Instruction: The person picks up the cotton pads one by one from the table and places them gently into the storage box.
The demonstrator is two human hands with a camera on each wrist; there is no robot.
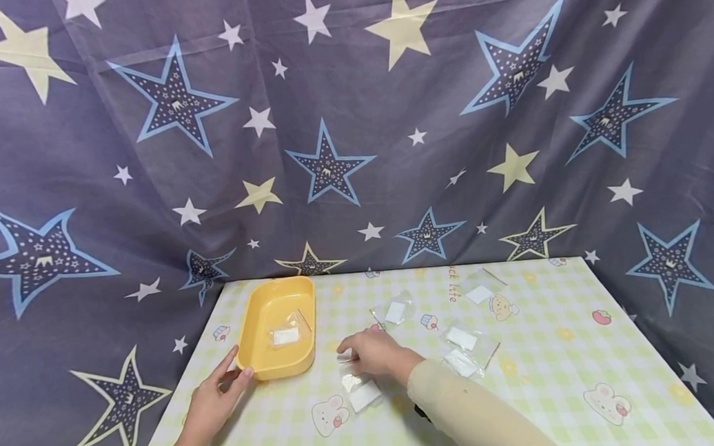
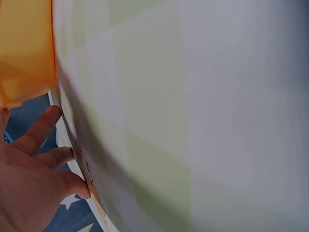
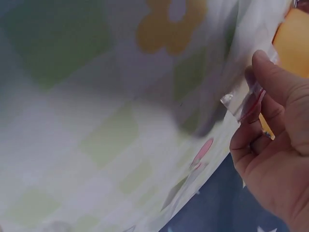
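My left hand rests at the near left corner of a yellow tray, thumb and fingertips against its outside. In the left wrist view, other fingers of the left hand spread loosely down at the tabletop. Inside the tray lies a small clear zip bag with a white piece. My right hand, right of the tray, pinches the edge of another clear zip bag with a white piece inside. In the right wrist view, thumb and finger grip that bag's red zip strip.
More clear zip bags with white pieces lie on the checked tablecloth: one bag beyond my right hand, another bag at the back, and two overlapping bags to the right. A star-printed curtain hangs behind the table.
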